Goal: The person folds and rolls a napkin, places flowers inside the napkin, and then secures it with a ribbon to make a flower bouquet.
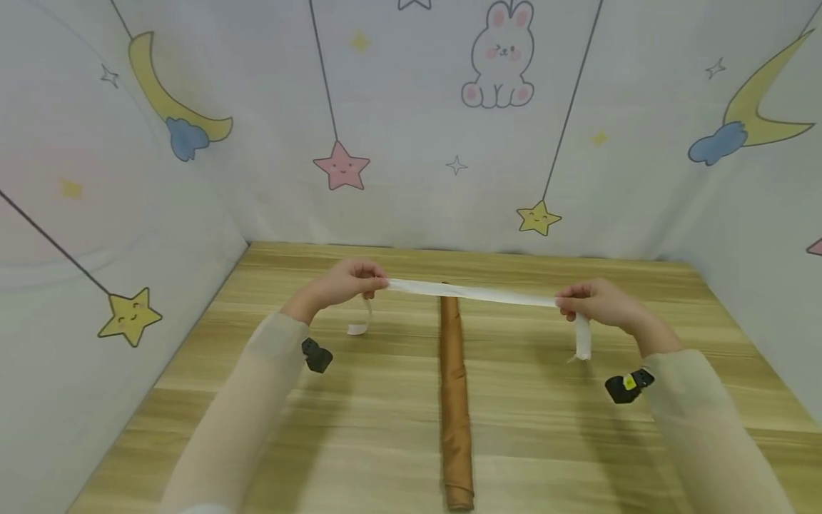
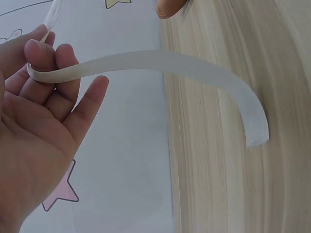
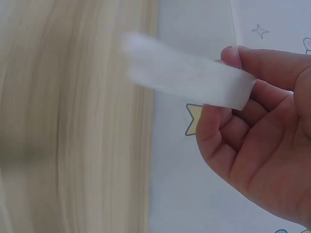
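A white ribbon [image 1: 475, 291] is stretched nearly level between the two hands, above the table. The left hand [image 1: 352, 278] pinches it between thumb and fingers, and its loose tail [image 2: 194, 68] curves away toward the tabletop in the left wrist view. The right hand [image 1: 599, 303] pinches the other side; a shorter tail [image 3: 189, 77] hangs from those fingers and looks frayed at its end in the head view. Beneath the ribbon lies a long roll of shiny brown cloth [image 1: 455, 400], pointing away from the person, its far end just under the ribbon's middle.
The wood-grain table [image 1: 526, 442] is bounded by a pale cloth wall [image 1: 411, 207] printed with stars, moons and a rabbit. A black wrist device [image 1: 317, 355] sits at the left cuff, and another black device [image 1: 628, 387] at the right cuff.
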`<state>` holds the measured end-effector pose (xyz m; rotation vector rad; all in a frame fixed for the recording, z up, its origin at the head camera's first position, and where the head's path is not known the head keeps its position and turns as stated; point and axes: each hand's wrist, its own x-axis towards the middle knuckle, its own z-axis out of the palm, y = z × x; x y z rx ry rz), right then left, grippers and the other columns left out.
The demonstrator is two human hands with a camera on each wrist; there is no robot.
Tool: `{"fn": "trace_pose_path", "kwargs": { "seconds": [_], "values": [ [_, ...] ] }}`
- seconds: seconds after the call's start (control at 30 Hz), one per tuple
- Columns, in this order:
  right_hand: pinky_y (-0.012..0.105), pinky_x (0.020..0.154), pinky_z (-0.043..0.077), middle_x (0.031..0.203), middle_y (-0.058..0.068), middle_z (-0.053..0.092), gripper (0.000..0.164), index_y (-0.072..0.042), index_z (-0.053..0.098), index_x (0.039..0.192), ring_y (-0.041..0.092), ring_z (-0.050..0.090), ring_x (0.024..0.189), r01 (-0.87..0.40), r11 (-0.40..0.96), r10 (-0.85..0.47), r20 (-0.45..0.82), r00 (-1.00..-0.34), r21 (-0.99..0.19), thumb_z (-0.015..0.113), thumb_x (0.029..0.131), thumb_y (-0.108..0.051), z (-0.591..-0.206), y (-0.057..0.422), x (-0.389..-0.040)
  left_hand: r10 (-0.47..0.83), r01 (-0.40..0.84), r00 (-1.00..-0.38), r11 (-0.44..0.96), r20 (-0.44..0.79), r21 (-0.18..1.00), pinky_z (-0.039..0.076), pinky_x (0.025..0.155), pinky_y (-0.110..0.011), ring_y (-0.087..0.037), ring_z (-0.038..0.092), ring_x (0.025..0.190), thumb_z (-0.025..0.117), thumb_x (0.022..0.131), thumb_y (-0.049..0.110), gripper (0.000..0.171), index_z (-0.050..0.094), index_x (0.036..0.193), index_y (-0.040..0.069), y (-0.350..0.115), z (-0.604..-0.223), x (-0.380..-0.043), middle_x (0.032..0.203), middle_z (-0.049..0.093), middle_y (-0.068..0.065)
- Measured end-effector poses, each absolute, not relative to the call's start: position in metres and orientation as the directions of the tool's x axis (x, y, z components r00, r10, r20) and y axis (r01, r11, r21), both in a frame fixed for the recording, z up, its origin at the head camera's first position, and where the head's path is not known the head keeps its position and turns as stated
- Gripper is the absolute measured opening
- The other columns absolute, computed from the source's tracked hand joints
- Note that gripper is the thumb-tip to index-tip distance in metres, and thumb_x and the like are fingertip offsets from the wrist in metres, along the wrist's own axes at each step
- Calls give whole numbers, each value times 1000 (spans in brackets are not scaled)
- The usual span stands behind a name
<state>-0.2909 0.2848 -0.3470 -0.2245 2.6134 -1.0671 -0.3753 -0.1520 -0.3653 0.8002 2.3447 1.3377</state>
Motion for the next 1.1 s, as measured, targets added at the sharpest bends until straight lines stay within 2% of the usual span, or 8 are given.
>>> {"fn": "trace_pose_path", "kwargs": {
  "seconds": [0.23,0.43,0.57,0.67,0.83,0.97,1.1],
  "values": [
    [42,86,50,102,10,62,39,9,55,121,24,59,96,-36,709,-276,-230,-933,-705,50,101,-25,-345,288,-306,554,251,-832,422,-29,871,44,84,-47,-24,53,74,57,98,22,23,64,102,0,-163,-366,-385,72,55,-3],
    [46,89,49,103,10,61,45,11,51,125,27,59,99,-29,705,-268,-229,-936,-708,49,102,-28,-350,292,-318,511,230,-859,433,-28,871,42,85,-50,-33,54,81,58,98,23,25,64,103,-1,-166,-372,-395,74,56,-3],
    [48,92,47,103,7,60,46,8,50,125,26,59,100,16,708,-225,-246,-943,-706,48,102,-32,-356,298,-327,469,190,-882,431,-39,882,40,88,-49,-42,52,89,59,97,23,24,63,99,0,-163,-377,-402,77,56,-4],
    [48,93,46,101,5,61,44,7,51,123,24,59,98,59,688,-188,-256,-948,-724,48,102,-31,-362,299,-334,422,169,-906,443,-39,880,41,89,-44,-40,52,90,60,96,24,24,62,97,0,-159,-382,-408,78,56,-4],
    [45,93,47,102,4,63,44,8,50,125,20,60,95,105,652,-137,-253,-958,-751,48,101,-30,-371,293,-343,322,130,-946,489,-40,863,40,83,-36,-31,54,88,60,96,27,28,61,97,-1,-152,-389,-416,76,58,0],
    [42,92,46,104,5,64,47,9,47,131,17,59,93,140,635,-99,-259,-961,-760,47,102,-29,-375,285,-352,265,104,-963,503,-39,858,36,77,-35,-26,50,83,58,97,26,30,60,96,-4,-146,-392,-421,74,56,0],
    [38,86,47,99,2,64,46,10,46,132,14,58,88,168,615,-63,-260,-964,-771,46,102,-26,-379,278,-360,214,97,-977,519,-18,849,39,79,-36,-22,51,80,58,97,24,29,62,98,-5,-140,-393,-423,74,57,-1]
  ]
}}
